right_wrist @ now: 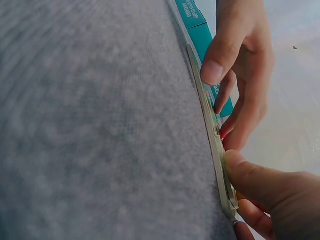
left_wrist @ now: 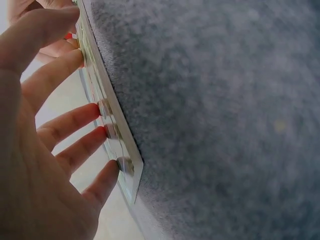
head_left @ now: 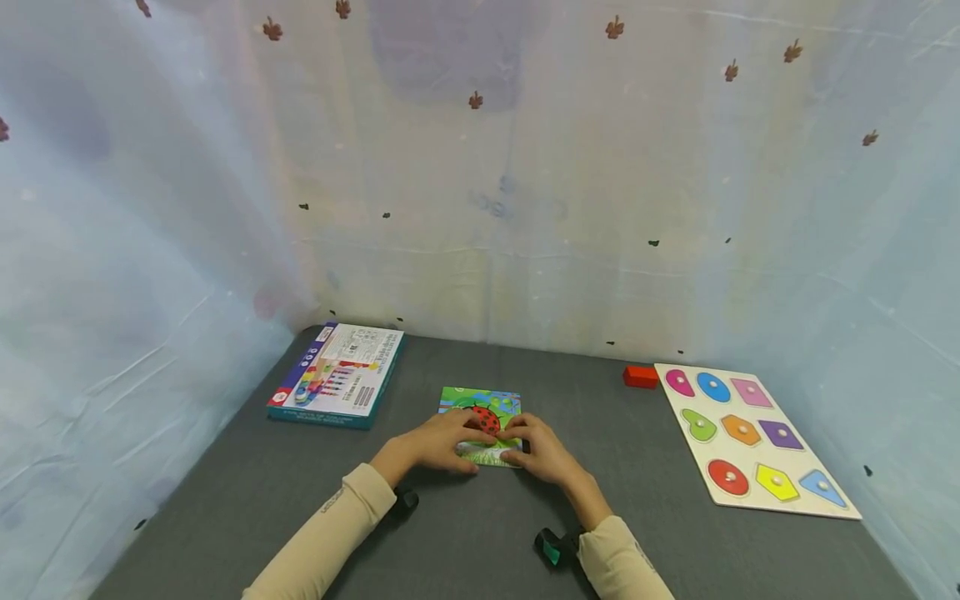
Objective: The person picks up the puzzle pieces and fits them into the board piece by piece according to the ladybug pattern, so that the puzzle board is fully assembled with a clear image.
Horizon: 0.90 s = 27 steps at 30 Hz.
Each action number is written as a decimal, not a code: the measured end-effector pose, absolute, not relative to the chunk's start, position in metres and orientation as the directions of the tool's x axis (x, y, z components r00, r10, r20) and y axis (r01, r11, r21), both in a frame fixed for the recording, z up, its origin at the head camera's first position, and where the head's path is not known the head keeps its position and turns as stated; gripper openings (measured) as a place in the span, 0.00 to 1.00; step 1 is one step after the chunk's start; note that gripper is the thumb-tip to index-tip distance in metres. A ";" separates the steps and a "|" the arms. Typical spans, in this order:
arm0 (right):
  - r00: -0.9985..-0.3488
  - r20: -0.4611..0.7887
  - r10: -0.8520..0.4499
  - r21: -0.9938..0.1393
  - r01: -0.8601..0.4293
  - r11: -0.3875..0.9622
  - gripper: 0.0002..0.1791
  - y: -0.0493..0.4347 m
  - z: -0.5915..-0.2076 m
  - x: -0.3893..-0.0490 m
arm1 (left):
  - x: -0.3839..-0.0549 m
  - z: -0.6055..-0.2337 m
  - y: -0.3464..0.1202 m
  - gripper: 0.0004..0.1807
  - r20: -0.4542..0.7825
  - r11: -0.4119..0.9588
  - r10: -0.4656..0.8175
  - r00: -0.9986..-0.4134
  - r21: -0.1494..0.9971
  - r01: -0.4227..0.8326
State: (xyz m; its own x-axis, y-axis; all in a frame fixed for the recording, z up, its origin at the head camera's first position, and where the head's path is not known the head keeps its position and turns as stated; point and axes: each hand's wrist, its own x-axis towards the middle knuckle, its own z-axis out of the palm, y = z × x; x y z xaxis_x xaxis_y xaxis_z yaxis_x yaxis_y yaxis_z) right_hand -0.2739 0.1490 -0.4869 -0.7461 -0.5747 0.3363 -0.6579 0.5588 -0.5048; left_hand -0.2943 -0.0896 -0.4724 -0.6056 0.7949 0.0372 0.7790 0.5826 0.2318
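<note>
A small square picture board [head_left: 480, 393] with a red ladybug on green lies flat on the table. My left hand [head_left: 444, 440] rests its fingertips on its left and middle part, covering some of the ladybug picture [head_left: 486, 417]. In the left wrist view, the left fingers [left_wrist: 67, 122] reach out fairly straight to the board's face, spread apart. My right hand [head_left: 549, 452] lies at the right side, thumb and forefinger apart over the picture. The right wrist view shows the right thumb [right_wrist: 255, 177] on the board's face, other fingers beside its near end.
A flat paint-set box [head_left: 348, 371] lies at the back left. At the right is a white board of knobbed colored shapes [head_left: 757, 454], with a red block [head_left: 640, 377] by its far left corner. A pale curtain [head_left: 480, 275] rises behind the grey table [head_left: 465, 542].
</note>
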 end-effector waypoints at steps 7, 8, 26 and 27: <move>-0.767 0.324 -0.554 -0.516 -0.634 0.576 0.17 0.148 -0.490 -0.275 | -0.294 -0.473 -0.089 0.28 0.038 0.595 0.782 -0.622 0.256 0.762; -0.766 0.326 -0.553 -0.515 -0.635 0.576 0.17 0.148 -0.490 -0.275 | -0.294 -0.473 -0.089 0.27 0.038 0.595 0.781 -0.623 0.255 0.762; -0.754 0.409 -0.514 -0.558 -0.652 0.513 0.15 0.169 -0.495 -0.273 | -0.297 -0.470 -0.089 0.26 0.044 0.598 0.784 -0.620 0.216 0.772; -0.754 0.413 -0.511 -0.558 -0.653 0.512 0.15 0.169 -0.495 -0.273 | -0.297 -0.470 -0.089 0.26 0.040 0.599 0.783 -0.621 0.219 0.770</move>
